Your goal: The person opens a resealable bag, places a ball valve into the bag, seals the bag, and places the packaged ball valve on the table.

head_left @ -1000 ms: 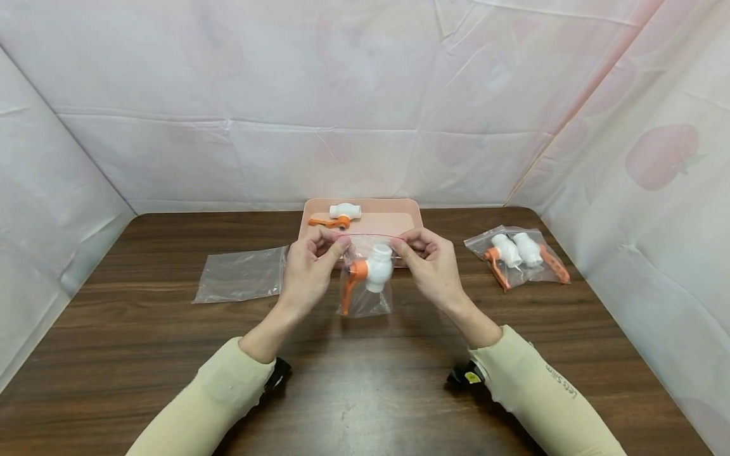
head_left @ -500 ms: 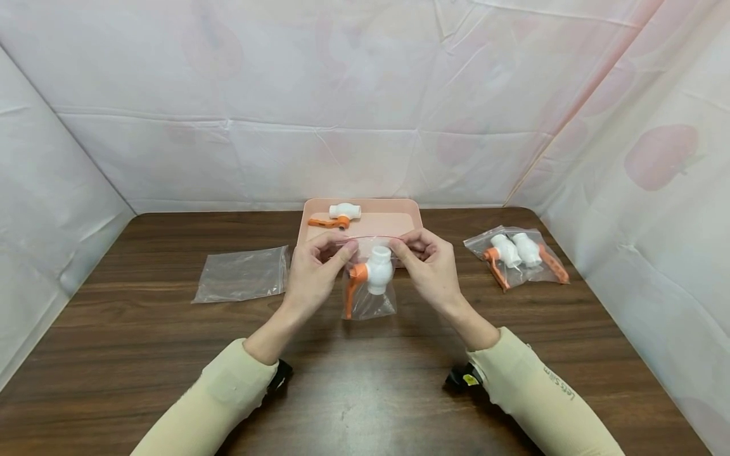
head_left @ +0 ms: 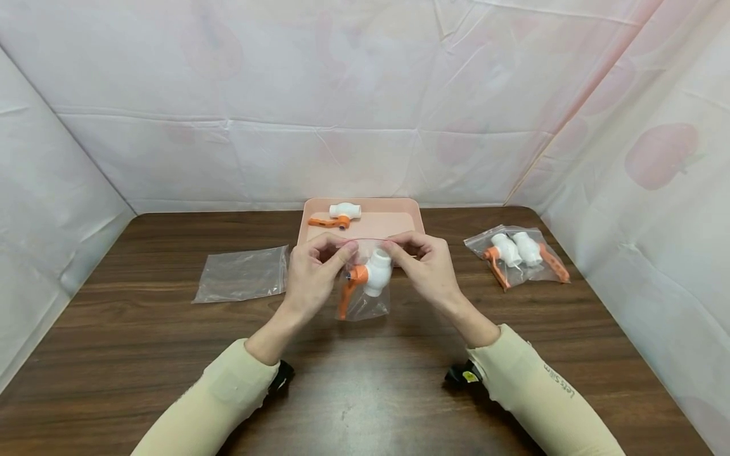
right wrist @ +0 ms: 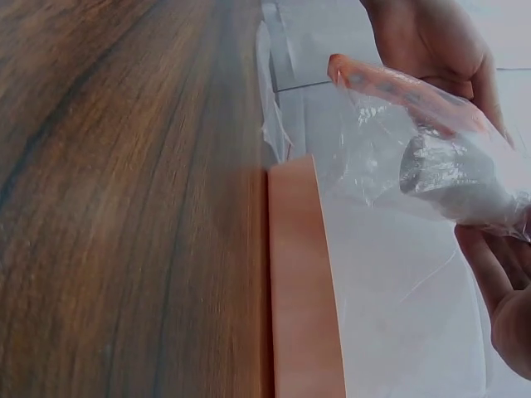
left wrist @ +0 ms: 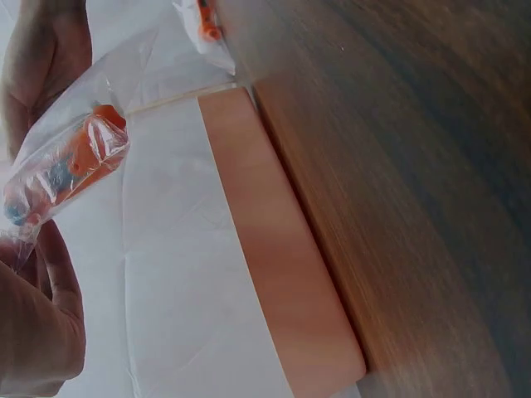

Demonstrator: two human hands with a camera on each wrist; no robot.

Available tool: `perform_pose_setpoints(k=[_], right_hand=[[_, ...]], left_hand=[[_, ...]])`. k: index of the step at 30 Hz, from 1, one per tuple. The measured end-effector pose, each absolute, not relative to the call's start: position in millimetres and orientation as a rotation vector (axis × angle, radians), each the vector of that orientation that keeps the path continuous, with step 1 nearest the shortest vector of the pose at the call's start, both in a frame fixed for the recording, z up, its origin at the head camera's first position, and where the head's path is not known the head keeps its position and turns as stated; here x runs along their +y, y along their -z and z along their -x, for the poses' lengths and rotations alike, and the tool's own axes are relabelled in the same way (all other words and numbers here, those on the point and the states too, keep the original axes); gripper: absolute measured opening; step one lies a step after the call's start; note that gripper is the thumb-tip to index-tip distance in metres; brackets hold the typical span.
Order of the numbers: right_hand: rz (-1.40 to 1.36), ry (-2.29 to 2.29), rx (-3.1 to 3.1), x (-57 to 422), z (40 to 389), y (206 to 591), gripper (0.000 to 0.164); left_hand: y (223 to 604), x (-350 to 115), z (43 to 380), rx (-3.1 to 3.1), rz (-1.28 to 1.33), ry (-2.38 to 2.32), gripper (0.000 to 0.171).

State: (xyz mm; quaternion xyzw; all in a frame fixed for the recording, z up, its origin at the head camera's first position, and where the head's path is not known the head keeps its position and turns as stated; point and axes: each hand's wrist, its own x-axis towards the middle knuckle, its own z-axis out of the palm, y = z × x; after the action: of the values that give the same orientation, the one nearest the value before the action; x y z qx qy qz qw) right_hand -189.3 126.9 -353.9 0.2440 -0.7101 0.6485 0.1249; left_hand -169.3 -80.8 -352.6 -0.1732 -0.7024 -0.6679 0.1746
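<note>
Between both hands hangs a clear zip bag with a red line along its top edge. Inside it is a white ball valve with an orange lever handle, which hangs downward at the left. My left hand pinches the left part of the bag's top edge between thumb and fingers. The right hand pinches the same edge near its right end. In the left wrist view the orange handle shows through the plastic; in the right wrist view the white valve body does.
Behind the hands a pink tray holds another white-and-orange valve. A flat clear bag lies on the wooden table at the left. At the right, a bagged pair of valves lies near the table's edge. Fabric walls enclose the back and sides.
The bag with its valve has dropped slightly and swung a little. My left hand has shifted slightly right along the top edge; the right hand has moved a little left.
</note>
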Motion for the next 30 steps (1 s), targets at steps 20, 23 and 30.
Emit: perform_pose_setpoints(k=[20,23,30], right_hand=[[-0.765,-1.807,-2.08,125.2,185.3,353.0,0.006],[-0.784,-1.838,-2.093,125.5,185.3,352.3,0.006],[-0.856,-1.794,-2.156,124.7,187.4,349.2,0.004]], left_hand=[[352.0,-79.4,167.7,-2.091,0.52,1.916,0.011],[352.4,-79.1,167.6,-2.101,0.52,1.899,0.01],[352.3,-76.8,165.0,-2.141,0.547,1.844,0.009]])
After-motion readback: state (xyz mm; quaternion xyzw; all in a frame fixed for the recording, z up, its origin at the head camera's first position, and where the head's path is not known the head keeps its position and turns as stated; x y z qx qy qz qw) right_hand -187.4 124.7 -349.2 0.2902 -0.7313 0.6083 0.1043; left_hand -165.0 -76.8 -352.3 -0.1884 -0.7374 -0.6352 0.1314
